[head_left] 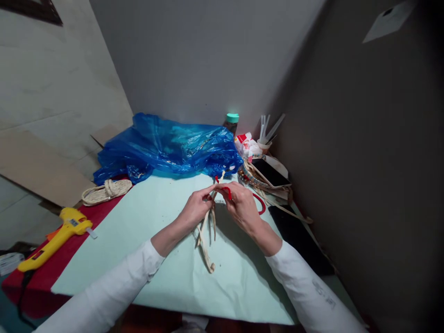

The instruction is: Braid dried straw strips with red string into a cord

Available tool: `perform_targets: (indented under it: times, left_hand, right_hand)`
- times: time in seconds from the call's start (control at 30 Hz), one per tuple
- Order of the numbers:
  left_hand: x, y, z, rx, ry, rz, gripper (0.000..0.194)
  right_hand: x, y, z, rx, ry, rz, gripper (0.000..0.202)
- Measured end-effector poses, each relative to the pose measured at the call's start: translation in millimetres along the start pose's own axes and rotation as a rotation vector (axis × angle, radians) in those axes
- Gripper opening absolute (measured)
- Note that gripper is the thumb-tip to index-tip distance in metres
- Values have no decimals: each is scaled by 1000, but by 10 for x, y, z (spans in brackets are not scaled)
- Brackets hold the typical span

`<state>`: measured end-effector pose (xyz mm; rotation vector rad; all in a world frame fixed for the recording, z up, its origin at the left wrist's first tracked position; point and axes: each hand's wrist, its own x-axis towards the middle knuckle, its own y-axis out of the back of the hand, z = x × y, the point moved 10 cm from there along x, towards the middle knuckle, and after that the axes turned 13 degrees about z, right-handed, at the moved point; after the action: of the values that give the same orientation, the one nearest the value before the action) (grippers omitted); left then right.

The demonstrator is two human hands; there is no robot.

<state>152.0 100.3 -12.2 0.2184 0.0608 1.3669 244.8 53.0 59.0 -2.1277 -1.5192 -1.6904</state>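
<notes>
My left hand [197,208] is closed on a bundle of thin, pale strips [205,245], whose ends hang down over the light green sheet. Close beside it, my right hand [241,206] is closed on a red cord [259,203]. The cord loops out past the right side of that hand, and a short red piece shows above the fingertips. Both hands meet at the top of the bundle, where a pale tip sticks up. The fingers hide just how cord and strips cross.
A blue plastic bag [169,148] lies at the back. At left are a yellow glue gun [57,238] and a coiled pale cord [107,192]. A basket with a phone [270,172], a cup of sticks [264,145] and a black flat object [300,240] are at right.
</notes>
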Motion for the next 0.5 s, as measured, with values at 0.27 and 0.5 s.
perform_targets:
  times: [0.27,0.5]
  left_hand:
    - [4,0,125,-51,-152,-21,51]
    - [49,138,114,0,-149,13,38]
  right_hand:
    - [-17,-177,-31,-36,44,-155,21]
    - [245,-207,-119,-19,127,-207,24]
